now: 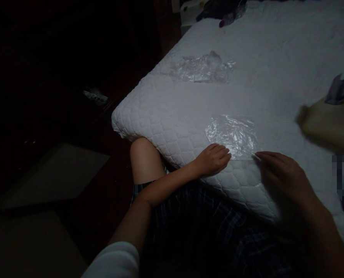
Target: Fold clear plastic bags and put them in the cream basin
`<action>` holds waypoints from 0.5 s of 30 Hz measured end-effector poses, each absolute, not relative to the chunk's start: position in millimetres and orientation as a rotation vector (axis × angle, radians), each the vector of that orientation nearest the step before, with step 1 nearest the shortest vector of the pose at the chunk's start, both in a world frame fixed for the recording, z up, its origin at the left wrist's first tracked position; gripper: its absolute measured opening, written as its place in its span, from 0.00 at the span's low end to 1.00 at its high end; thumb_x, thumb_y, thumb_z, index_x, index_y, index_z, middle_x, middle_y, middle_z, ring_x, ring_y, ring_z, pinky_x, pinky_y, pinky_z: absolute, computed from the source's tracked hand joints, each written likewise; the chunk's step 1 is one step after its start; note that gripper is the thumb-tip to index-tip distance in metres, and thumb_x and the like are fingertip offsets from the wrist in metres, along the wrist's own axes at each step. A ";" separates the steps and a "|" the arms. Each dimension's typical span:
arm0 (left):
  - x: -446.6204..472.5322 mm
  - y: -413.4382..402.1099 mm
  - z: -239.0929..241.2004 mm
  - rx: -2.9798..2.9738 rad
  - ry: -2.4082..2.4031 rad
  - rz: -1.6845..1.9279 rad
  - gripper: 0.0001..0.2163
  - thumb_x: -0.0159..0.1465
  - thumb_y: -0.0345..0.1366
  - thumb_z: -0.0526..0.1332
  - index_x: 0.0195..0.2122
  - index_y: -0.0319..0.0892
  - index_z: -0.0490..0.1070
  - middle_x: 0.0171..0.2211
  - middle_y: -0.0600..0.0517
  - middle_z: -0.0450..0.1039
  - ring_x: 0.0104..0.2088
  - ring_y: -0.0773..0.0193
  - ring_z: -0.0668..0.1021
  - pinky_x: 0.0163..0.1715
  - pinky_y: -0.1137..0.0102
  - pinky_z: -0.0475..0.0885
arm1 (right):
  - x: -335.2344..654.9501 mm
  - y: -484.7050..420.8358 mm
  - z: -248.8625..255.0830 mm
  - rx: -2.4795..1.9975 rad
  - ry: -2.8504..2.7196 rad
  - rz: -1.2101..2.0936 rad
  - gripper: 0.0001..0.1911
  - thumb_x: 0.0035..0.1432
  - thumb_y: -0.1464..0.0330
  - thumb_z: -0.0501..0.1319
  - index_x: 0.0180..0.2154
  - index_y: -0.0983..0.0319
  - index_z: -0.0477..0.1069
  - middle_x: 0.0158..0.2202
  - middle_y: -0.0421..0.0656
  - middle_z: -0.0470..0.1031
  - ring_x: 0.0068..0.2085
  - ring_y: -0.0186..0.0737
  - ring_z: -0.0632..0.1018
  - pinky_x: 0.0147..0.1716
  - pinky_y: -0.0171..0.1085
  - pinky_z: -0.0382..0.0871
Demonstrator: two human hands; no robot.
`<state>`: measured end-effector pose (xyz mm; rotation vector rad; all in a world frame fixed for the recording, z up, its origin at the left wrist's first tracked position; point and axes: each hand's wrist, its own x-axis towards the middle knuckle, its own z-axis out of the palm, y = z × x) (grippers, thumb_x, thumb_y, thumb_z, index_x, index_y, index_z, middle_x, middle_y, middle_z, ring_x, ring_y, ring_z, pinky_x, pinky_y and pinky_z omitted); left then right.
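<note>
A clear, wrinkled plastic bag (232,133) lies flat on the white quilted bed cover (172,119). My left hand (214,159) rests on the bed at the bag's near left edge, its fingers curled together over that edge. Thumb and forefinger of my right hand (286,173) pinch the bag's near right corner. Farther up the bed lies a second crumpled sheet of clear plastic (205,68), apart from both hands.
At the right, a blurred yellowish object (328,119) has a dark, shiny packet (340,89) on it. Dark cloth (221,8) lies at the far edge, near a white box (190,13). A small packet (95,96) is on the dark floor, left of the bed. Pale flat panels (56,173) stand lower left.
</note>
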<state>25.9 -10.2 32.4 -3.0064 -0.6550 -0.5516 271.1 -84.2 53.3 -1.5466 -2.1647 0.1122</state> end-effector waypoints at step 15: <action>27.2 -24.8 26.6 -3.043 -0.525 -0.620 0.16 0.67 0.31 0.49 0.50 0.30 0.69 0.50 0.39 0.73 0.54 0.56 0.73 0.55 0.59 0.71 | 263.2 -83.7 65.7 -1.376 -2.249 0.227 0.15 0.62 0.66 0.54 0.46 0.62 0.73 0.44 0.52 0.77 0.43 0.47 0.77 0.43 0.47 0.71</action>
